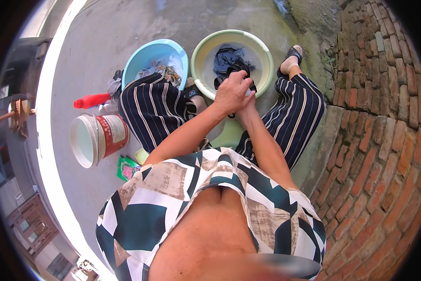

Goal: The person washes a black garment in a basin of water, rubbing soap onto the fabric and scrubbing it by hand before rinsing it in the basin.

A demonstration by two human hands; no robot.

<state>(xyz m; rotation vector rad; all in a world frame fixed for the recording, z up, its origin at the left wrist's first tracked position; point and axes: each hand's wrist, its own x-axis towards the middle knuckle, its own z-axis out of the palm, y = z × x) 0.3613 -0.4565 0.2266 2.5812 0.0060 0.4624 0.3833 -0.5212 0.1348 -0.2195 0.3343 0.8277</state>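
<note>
A pale yellow-green basin (197,62) of cloudy water stands on the ground in front of me, between my knees. Wet black cloth (236,65) lies bunched in it, partly under the water. At the basin's near rim, my left hand (232,95) is closed on a fold of this cloth. My right hand (248,104) is pressed close against the left, largely covered by it, and also seems closed on the cloth. Something small and white shows between the hands; I cannot make out what it is.
To the left, a light blue basin (134,61) holds mixed clothes. Beside my left leg are a red bottle (91,100), a white-and-red bucket (112,134) and a green packet (126,168). A brick wall (369,154) runs along the right.
</note>
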